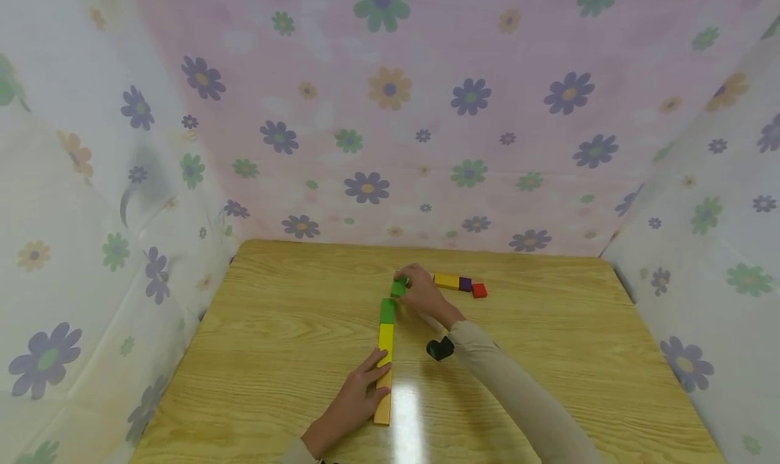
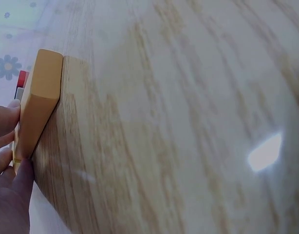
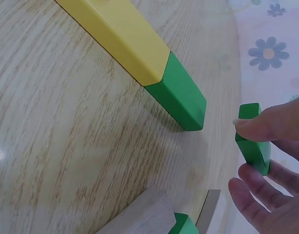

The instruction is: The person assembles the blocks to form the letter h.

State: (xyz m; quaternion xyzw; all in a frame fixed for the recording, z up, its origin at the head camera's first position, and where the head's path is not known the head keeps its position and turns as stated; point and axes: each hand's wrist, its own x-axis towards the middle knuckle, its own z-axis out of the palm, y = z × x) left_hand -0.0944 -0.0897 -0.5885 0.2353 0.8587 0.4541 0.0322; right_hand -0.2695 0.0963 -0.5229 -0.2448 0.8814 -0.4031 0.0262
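My right hand [image 1: 423, 293] pinches a small green block [image 1: 399, 288] just past the far end of a straight row. In the right wrist view, the thumb and fingers of that hand [image 3: 276, 151] hold the green block [image 3: 256, 153], apart from the row's green end block [image 3: 181, 95]. The row runs from a green block [image 1: 387, 311] through yellow [image 1: 386, 337] to orange [image 1: 382, 411] nearest me. My left hand [image 1: 353, 399] rests with spread fingers across the yellow and orange part. In the left wrist view, its fingers [image 2: 8, 165] touch beside the orange block [image 2: 45, 78].
At the back right lie a yellow-orange block [image 1: 447, 282], a purple block [image 1: 466, 284] and a red block [image 1: 479, 290]. A dark object [image 1: 440, 348] sits under my right forearm. Flowered cloth [image 1: 426, 112] surrounds the wooden table [image 1: 548, 355].
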